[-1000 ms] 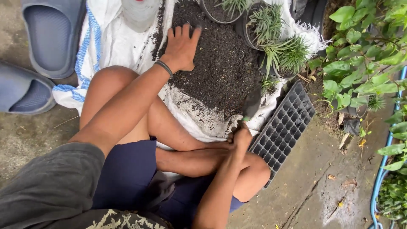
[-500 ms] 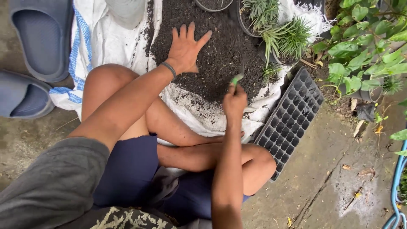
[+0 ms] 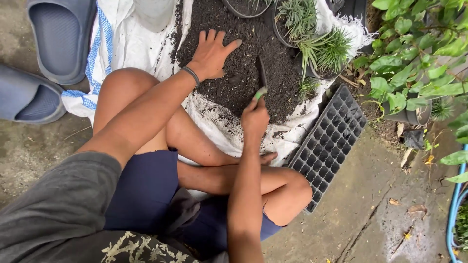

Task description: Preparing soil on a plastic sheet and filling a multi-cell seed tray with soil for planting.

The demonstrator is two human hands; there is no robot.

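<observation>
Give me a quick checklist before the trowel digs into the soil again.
1. Right hand closed around the trowel handle: ok.
2. Trowel blade touching the soil pile: ok.
3. Left hand lying flat on the soil, apart from the blade: ok.
4. Soil stays on the white sack: ok.
5. Seed tray cells filled: not ok, they look empty.
6. Blade depth in the soil: cannot tell.
</observation>
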